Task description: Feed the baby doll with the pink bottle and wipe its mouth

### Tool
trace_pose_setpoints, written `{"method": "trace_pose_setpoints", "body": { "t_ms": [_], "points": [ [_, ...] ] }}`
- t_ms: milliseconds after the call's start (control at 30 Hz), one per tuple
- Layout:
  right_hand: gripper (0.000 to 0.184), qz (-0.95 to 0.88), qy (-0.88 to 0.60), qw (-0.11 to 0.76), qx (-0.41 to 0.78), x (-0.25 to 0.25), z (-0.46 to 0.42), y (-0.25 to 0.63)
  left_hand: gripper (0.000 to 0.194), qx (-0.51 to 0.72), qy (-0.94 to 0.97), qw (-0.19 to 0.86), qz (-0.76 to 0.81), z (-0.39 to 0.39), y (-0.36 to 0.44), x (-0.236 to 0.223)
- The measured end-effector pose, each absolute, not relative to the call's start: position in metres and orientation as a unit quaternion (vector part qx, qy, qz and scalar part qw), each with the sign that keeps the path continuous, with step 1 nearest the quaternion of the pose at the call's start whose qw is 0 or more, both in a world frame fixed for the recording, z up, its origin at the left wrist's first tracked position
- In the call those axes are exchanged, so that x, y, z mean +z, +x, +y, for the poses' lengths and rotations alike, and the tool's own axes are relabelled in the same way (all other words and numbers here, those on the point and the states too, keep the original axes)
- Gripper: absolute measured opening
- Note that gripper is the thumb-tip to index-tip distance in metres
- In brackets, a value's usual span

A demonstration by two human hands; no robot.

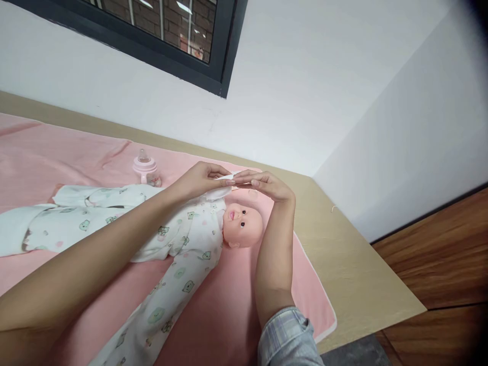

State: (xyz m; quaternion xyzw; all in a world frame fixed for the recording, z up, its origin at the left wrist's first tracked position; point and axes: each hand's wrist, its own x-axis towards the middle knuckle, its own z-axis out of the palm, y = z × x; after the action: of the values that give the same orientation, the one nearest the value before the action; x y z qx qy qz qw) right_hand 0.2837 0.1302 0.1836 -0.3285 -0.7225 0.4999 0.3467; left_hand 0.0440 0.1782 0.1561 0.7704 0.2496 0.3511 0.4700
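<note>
A baby doll [244, 231] lies on its back in a white outfit printed with small green figures [190, 244], its head toward the right. Over the doll's far shoulder, my left hand [202, 180] is closed on a piece of white fabric [219, 192], apparently the far sleeve. My right hand [269, 185] meets it from the other side, fingers and thumb pinched at the fabric's end, its fingertips against those of my left hand. What lies between the fingertips is mostly hidden. The doll's near sleeve stretches toward the lower left.
Beneath the doll a pink blanket [224, 305] covers much of the wooden tabletop [343, 264]. A pink baby bottle [145, 166] stands behind the doll's body. A white wall [285, 91] with a dark-framed window [223, 51] rises behind, and wood panels [450, 254] are at right.
</note>
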Motion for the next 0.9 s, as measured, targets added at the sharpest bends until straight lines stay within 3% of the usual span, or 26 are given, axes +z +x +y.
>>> {"method": "trace_pose_setpoints", "body": {
  "t_ms": [200,333,433,667,900],
  "points": [
    [0.033,-0.686,-0.331,0.390,0.517,0.176,0.135,0.291,0.045,0.325,0.785,0.452,0.271,0.180,0.029,0.157],
    [0.028,-0.572,-0.367,0.473,0.560,0.152,0.149,0.297,0.043,0.185,0.850,0.454,0.192,0.174,0.019,0.165],
    [0.026,-0.462,-0.421,0.512,0.589,0.129,0.157,0.294,0.039,0.109,0.899,0.393,0.159,0.168,0.016,0.171],
    [0.026,-0.393,-0.471,0.481,0.626,0.092,0.162,0.284,0.028,0.066,0.933,0.296,0.195,0.160,0.029,0.163],
    [0.020,-0.377,-0.479,0.492,0.622,0.075,0.171,0.287,0.024,0.088,0.934,0.290,0.191,0.161,0.038,0.150]
  ]
}}
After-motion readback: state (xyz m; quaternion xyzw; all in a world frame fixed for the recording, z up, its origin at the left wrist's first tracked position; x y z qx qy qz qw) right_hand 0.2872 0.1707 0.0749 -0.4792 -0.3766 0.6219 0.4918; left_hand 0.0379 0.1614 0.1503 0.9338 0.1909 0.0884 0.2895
